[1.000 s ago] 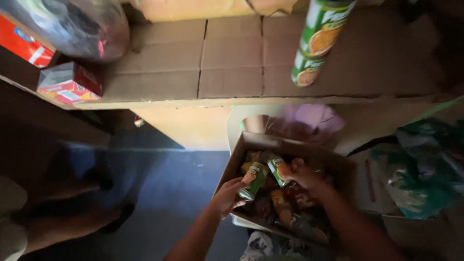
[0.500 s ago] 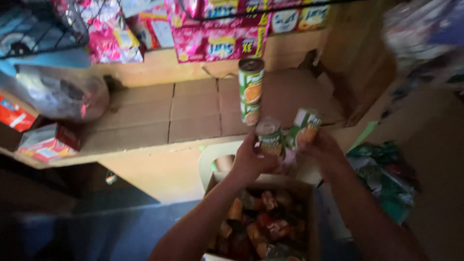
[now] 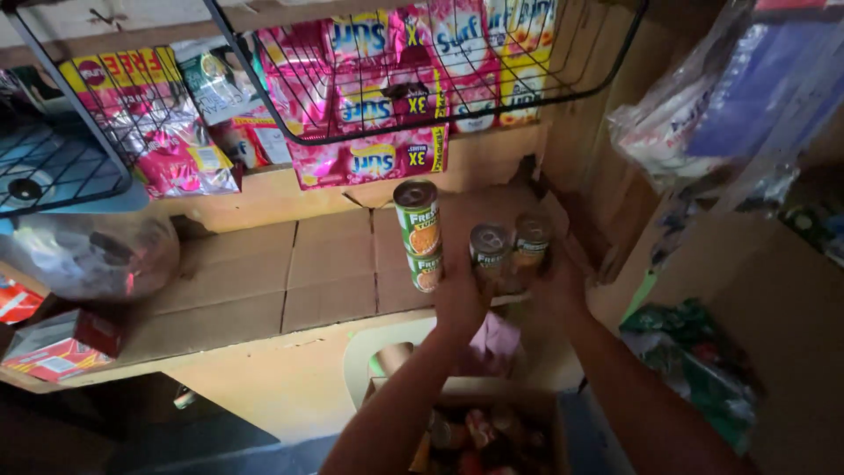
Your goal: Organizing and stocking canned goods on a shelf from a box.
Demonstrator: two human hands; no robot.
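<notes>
Dim wooden wall [image 3: 492,158], cardboard-lined shelf [image 3: 264,281], hanging wire rack [image 3: 290,114] of pink sachets, dark floor [image 3: 176,449].

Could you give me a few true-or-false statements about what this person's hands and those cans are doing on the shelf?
1. The left hand holds a can. True.
2. The right hand is empty. False: it holds another can.
3. Two green cans stand stacked on the cardboard-lined shelf. True.
4. The stacked cans stand to the right of both hands. False: they stand to the left.
5. A cardboard box below the hands holds more cans. True.
6. The wire basket above holds cans. False: it holds pink packets.
</notes>
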